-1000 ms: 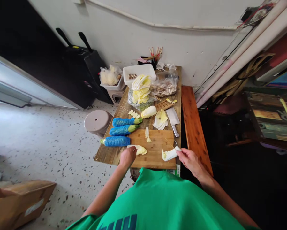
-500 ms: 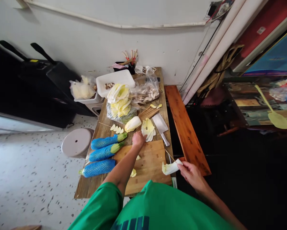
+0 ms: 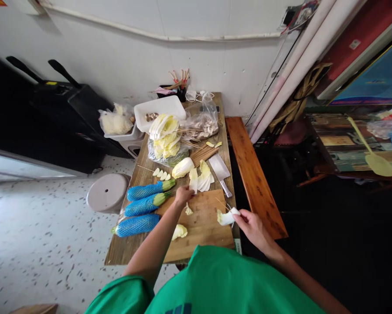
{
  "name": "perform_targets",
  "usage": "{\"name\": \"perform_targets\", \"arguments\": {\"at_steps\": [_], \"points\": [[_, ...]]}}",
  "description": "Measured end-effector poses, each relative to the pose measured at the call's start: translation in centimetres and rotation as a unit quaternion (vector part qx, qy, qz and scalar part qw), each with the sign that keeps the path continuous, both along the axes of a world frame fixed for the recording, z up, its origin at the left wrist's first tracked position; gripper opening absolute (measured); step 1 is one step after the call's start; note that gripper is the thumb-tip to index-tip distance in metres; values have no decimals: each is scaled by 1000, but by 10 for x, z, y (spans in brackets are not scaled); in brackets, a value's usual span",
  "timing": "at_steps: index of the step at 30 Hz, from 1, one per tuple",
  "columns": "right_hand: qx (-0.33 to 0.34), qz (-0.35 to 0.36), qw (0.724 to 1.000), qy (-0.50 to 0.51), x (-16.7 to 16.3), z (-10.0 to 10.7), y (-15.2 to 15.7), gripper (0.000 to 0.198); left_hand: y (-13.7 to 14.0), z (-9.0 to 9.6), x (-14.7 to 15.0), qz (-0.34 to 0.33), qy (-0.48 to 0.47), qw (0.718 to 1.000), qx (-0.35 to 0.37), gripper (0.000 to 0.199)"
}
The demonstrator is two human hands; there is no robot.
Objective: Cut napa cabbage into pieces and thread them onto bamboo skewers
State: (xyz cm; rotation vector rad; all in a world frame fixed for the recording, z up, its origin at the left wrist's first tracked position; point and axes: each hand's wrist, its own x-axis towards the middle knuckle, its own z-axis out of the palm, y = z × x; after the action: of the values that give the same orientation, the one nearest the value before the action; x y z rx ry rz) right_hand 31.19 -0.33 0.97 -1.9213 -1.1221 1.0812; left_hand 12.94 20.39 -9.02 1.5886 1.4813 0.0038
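My left hand (image 3: 184,194) is closed on the lower end of a pale cabbage leaf (image 3: 193,179), lifted beside a fan of cut leaves (image 3: 205,178). My right hand (image 3: 250,224) pinches a white cabbage leaf piece (image 3: 226,217) with a thin bamboo skewer (image 3: 222,204) through it, over the right edge of the cutting board (image 3: 205,224). Small leaf scraps (image 3: 180,232) lie on the board. Behind the left hand rests a small cabbage heart (image 3: 183,167). A cleaver (image 3: 219,168) lies flat to the right of the leaves.
Several blue-netted zucchini (image 3: 137,224) line the table's left side. Skewered white slices (image 3: 161,174), loose skewers (image 3: 203,153), stacked cabbage leaves (image 3: 165,136), a white tub (image 3: 159,109) and bagged mushrooms (image 3: 204,124) stand further back. A wooden bench (image 3: 256,174) runs along the right, a stool (image 3: 107,192) left.
My left hand has taken a leaf from the fan and drawn it slightly left and toward me. My right hand has moved left and a little up with the skewered leaf.
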Motion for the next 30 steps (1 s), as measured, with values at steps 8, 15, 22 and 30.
{"name": "perform_targets", "arguments": {"at_steps": [8,15,22,30], "points": [[64,123,977,-164,-38,14,-7,34,-117,69,-52,198,-307,915,-169,21],[81,170,966,-178,-73,28,-23,36,-173,120,-96,330,-456,788,-248,44],[65,217,969,-99,-106,38,-31,32,-199,140,-131,349,-476,774,-229,41],[45,284,957,-20,-110,54,-22,34,-209,158,-157,247,-245,931,114,54]]}}
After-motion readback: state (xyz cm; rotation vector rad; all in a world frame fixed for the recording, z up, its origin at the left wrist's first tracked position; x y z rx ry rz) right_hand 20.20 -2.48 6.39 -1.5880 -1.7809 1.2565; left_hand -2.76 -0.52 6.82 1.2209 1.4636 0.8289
